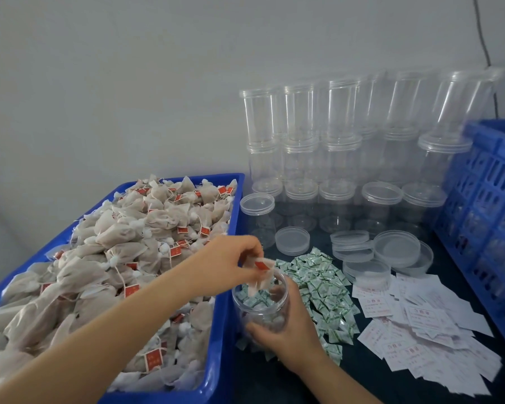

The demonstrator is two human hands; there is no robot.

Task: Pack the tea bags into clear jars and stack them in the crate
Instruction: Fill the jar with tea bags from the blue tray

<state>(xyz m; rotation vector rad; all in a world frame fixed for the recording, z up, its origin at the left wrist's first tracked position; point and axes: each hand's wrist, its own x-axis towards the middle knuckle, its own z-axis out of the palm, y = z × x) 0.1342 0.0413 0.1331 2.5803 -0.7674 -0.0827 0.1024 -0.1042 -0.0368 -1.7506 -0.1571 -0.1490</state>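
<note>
Filling step: left hand pinching a tea bag over the open clear jar, gripped by right hand at near-centre desk. Next: release inside, reach left to the tea bag bin.

**Crowded tabletop leaves one narrow lane**

A blue tray heaped with tea bags walls off the left, and a blue slatted crate the right. Stacked clear jars block the rear against the wall. Loose lids, green-and-white sachets and white paper slips cover the dark tabletop between them. Bare strips show at the near edge and beside the crate. The open jar stands just beside the tray, its mouth half filled by a descending tea bag.
</note>
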